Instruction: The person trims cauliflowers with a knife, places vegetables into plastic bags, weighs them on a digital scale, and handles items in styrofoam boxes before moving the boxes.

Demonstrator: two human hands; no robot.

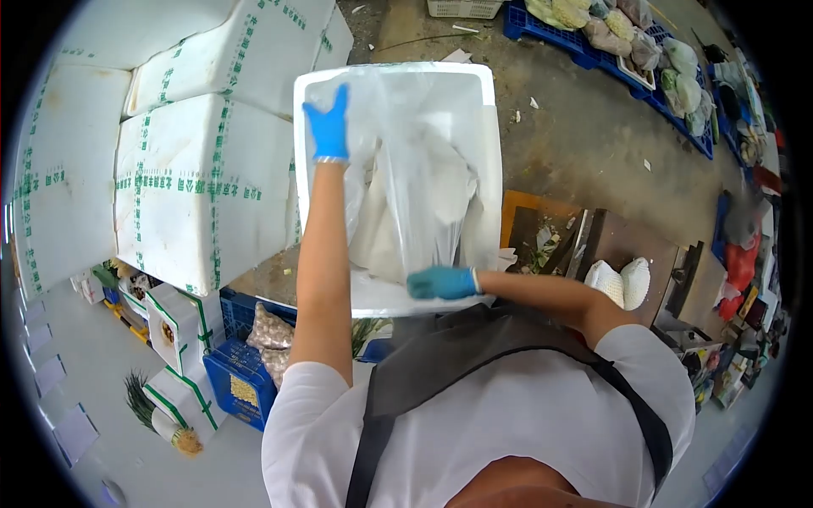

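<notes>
A white foam box point(489, 89) stands open in front of me, with a clear plastic bag point(398, 190) spread inside it. Pale sheets or wrapped contents point(436, 182) show through the plastic; what they are I cannot make out. My left hand point(328, 125), in a blue glove, is at the box's upper left, with fingers spread against the plastic and the left wall. My right hand point(442, 283), in a teal glove, is closed at the near edge of the box, where the bag's folds run down to it.
Taped white foam boxes point(169, 178) are stacked at the left. Below them are a blue crate point(240, 381) and green onions point(165, 419). Blue pallets point(593, 59) with bagged vegetables stand at the upper right. A brown table point(631, 241) is at the right.
</notes>
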